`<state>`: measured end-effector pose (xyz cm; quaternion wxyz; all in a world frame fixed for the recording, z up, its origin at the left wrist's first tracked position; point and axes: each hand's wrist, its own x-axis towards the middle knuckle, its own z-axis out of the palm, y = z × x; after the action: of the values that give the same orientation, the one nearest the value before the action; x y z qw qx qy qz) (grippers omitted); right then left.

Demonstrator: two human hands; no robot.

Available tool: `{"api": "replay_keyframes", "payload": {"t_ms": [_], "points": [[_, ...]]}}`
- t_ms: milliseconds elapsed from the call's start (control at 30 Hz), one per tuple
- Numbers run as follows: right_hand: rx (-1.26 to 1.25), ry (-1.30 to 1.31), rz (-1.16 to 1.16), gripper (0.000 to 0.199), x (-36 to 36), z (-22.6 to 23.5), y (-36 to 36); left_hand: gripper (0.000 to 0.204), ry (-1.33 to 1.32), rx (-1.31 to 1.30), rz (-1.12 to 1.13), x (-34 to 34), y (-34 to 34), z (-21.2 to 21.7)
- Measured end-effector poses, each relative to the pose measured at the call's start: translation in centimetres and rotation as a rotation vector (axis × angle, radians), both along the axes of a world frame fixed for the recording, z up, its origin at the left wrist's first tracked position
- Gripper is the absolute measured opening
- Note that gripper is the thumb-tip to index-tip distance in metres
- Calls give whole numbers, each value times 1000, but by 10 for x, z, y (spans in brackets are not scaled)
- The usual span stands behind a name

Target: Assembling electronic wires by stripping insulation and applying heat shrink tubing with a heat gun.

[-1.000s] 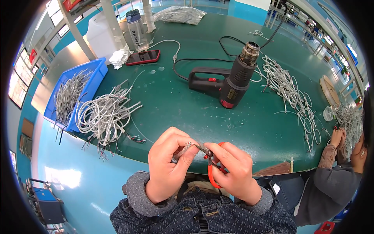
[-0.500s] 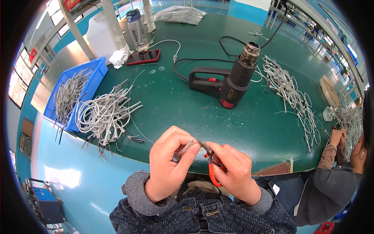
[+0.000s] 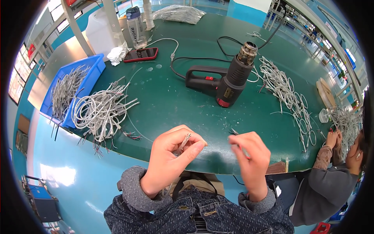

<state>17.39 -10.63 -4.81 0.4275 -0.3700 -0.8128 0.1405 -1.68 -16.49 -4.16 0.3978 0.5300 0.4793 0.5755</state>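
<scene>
In my left hand point(image 3: 171, 154), thumb and fingers are closed round a grey cable point(image 3: 184, 143), its frayed, braided end sticking up. My right hand point(image 3: 253, 158) is apart from it to the right, fingers curled round red-handled cutters point(image 3: 244, 151). Their dark tips point up over the green table, and most of the handles are hidden in the palm. A tangled bundle of grey-white cables point(image 3: 103, 111) lies left of my hands, some stripped ends hanging over the front edge.
Beyond my hands a black heat gun point(image 3: 230, 85) stands nozzle up. At the left are a blue tray point(image 3: 93, 72) of cables, a red-edged phone point(image 3: 141, 55) and a bottle point(image 3: 136, 33). More cables point(image 3: 288, 93) lie right, near a co-worker point(image 3: 327, 187) handling cables.
My right hand has moved right, taking the cutters away from the cable end. My left hand keeps hold of the cable in nearly the same place. The view has shifted slightly.
</scene>
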Motion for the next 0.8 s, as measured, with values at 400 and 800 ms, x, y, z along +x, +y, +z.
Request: {"api": "replay_keyframes", "payload": {"t_ms": [400,800], "points": [[266,139,228,23,-30,5,-5,4,29,-75,-66,4,0,3],[-491,529,348,12,-23,10,-5,23,-2,-1,74,5,-21,10]]}}
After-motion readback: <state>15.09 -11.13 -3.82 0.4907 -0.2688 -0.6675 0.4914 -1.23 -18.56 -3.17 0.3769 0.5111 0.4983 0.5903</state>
